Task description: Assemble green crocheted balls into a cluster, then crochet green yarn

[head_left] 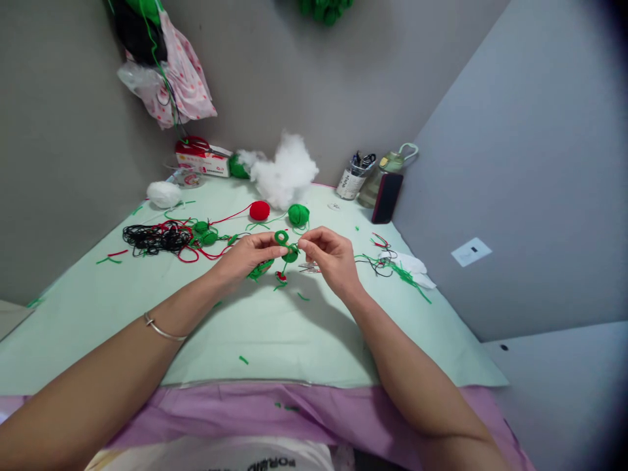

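Ideally, we steady the small looped green yarn piece [281, 237], pinched in our left hand [255, 252] above the pale-green counter [314, 347], while our right hand [331, 255], narrowed beside it, though we cannot tell on what, moves gently.

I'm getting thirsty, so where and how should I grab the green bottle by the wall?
The bottle is probably best taken by its loop handle, from above: the loop sticks out beyond the lid, while a dark phone stands in front of the body and the labelled cup crowds its left side.
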The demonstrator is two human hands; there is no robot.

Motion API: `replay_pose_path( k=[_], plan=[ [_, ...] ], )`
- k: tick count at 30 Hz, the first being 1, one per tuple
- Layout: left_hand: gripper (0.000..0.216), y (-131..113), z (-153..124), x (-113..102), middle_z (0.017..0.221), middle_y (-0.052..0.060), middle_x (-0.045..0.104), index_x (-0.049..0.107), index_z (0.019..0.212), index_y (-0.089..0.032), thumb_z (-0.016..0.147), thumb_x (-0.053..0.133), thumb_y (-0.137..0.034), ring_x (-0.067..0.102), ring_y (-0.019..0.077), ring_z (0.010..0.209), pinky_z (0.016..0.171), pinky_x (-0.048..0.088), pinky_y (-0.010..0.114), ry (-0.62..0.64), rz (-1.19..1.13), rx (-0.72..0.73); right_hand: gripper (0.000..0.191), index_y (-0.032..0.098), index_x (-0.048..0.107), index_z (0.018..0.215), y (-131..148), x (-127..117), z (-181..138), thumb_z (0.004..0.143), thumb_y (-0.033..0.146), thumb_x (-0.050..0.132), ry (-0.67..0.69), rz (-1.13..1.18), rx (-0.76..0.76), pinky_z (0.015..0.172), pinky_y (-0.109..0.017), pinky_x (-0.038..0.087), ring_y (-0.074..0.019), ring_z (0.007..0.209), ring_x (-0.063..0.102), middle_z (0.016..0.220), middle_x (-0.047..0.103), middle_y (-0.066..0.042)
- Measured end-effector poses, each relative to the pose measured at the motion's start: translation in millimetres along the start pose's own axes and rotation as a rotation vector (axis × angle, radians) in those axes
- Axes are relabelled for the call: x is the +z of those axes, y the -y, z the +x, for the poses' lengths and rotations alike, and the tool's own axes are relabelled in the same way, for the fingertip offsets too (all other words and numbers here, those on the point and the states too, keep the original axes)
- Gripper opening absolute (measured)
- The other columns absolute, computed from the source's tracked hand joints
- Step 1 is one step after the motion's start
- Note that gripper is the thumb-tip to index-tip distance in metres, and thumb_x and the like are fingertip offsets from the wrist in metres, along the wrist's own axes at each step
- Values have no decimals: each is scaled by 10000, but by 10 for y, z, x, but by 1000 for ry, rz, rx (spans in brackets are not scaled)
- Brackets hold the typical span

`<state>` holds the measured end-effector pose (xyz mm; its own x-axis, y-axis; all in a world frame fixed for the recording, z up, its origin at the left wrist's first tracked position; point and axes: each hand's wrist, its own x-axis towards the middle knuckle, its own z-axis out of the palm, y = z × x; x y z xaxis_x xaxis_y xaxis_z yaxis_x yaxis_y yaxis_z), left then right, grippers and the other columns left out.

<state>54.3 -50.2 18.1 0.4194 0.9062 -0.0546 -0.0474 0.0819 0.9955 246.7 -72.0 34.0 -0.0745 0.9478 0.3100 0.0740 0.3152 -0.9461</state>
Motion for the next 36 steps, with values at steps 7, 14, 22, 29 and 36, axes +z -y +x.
replay_pose_path(
  k=[7,14,22,29,36],
  plan=[
    [291,19,10,-11,686,-30,548,691,807,-171,750,781,-442,357,72,541,494,240,229,28,78,47,251,192,669,757,-63,54,-32,815,422,753,91,-69,6,586,-259,390,-106,619,474,712,598,11],
    [240,-27,-21,4,649,-25,526,725,817,-175,787,749,-411,370,91,547,513,253,247,45,188,101,368,207,723,997,-51,-83,45,950,531,556,127,-14,27,878,-312,481,-178,963,646,981,717,-55],
    [174,7,-8,17,804,13,585,756,815,-185,811,691,-346,471,111,634,595,358,260,-91,339,385,304,202,769,973,-159,-51,41,814,460,743,273,124,289,733,-269,443,-122,735,580,835,706,0],
    [212,19,-14,47,723,-25,578,674,916,-174,793,712,-343,430,100,575,562,338,252,-70,274,307,360,200,757,976,-132,-49,45,701,412,856,281,262,390,800,-295,497,-129,755,646,845,740,-8],
    [278,29,-15,55,687,-47,532,598,903,-182,714,760,-305,470,108,609,577,379,232,-88,208,246,296,181,749,843,-147,-14,34,672,389,872,270,239,347,773,-295,518,-118,704,623,751,712,7]
  ],
)
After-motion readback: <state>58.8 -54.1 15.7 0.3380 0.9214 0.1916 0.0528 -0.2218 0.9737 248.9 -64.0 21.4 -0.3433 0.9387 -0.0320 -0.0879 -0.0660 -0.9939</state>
